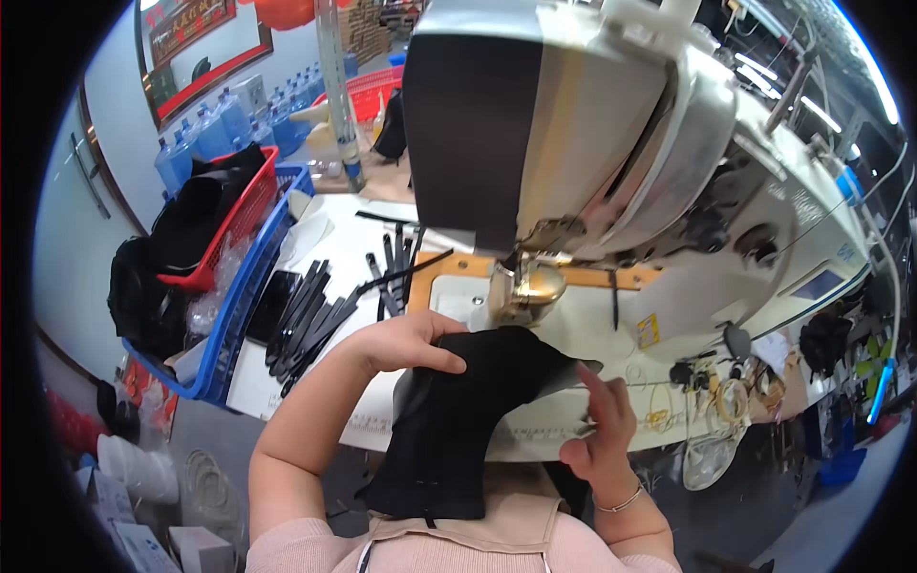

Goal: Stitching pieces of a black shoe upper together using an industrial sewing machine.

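The left hand [406, 344] grips the black fabric piece [458, 420] and the right hand [602, 420] steadies it open-fingered, seemingly unstitched, just short of the presser foot [525, 286].

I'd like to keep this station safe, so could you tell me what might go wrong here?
The left hand grips the black fabric piece close to the sewing machine's presser foot, so fingers could drift under it. The fabric hangs off the table edge and might drag. The loose black strips nearby could snag.
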`<state>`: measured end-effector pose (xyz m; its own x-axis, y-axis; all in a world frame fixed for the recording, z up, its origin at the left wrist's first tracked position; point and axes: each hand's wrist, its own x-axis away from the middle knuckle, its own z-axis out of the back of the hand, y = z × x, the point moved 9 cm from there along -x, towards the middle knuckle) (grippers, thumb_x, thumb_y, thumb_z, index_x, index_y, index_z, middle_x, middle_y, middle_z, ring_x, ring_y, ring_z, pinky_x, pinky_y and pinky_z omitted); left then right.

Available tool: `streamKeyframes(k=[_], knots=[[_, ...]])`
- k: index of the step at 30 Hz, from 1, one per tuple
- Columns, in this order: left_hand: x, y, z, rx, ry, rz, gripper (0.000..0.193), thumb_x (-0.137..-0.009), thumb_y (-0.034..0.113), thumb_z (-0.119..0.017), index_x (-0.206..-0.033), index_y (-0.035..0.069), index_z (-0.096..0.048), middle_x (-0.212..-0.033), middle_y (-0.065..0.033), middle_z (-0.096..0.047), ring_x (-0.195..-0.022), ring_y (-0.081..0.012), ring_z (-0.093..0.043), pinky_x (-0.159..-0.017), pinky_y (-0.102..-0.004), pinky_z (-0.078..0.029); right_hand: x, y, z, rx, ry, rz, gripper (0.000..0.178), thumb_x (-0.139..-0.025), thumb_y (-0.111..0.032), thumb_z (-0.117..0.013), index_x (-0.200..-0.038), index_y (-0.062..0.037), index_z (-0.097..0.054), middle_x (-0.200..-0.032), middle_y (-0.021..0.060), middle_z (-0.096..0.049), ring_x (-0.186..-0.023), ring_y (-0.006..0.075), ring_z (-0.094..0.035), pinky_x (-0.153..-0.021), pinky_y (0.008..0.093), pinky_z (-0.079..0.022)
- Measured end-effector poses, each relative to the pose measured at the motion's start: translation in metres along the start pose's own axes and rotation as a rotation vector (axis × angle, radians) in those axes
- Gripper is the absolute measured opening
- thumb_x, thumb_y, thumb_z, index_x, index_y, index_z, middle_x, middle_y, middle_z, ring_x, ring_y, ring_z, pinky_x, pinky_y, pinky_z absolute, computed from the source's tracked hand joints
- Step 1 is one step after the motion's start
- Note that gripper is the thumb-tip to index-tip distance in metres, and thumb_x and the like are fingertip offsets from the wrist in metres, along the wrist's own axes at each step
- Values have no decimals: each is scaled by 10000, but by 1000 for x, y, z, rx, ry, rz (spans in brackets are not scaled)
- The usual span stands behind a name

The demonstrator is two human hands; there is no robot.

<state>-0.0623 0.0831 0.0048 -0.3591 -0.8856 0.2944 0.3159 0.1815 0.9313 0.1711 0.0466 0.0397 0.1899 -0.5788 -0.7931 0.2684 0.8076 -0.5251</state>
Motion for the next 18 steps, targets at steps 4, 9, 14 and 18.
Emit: streamKeyframes(k=[4,9,14,18], knots=[[15,3,-6,165,13,-9,293,-759,44,-664,-1037,-45,-639,-909,-29,-663,-821,-83,-594,-778,-215,-467,-4,-9,-38,255,-160,79,425,-778,-292,-713,-1155,-108,-644,-798,47,-503,-641,181,-528,-508,287,-437],[28,2,-3,226,98,-33,305,-751,15,-667,-1048,-46,-636,-934,-42,-670,-831,-91,-607,-799,-223,-478,-13,-22,-59,208,-95,156,345,-703,-227,-778,-986,-67,-662,-791,43,-510,-648,193,-535,-526,290,-453],[32,-4,-4,264,87,-31,325,-752,21,-669,-1070,-36,-633,-938,-34,-669,-839,-84,-601,-801,-220,-474,-24,-37,-70,199,-67,235,270,-708,-221,-778,-899,-66,-668,-814,59,-550,-625,204,-564,-507,293,-455],[39,-2,-6,277,98,-74,326,-753,21,-669,-1073,-30,-633,-936,-33,-668,-839,-83,-600,-806,-217,-470,-24,-42,-73,176,-83,218,260,-703,-207,-783,-884,-65,-661,-804,61,-556,-628,212,-570,-501,297,-454]])
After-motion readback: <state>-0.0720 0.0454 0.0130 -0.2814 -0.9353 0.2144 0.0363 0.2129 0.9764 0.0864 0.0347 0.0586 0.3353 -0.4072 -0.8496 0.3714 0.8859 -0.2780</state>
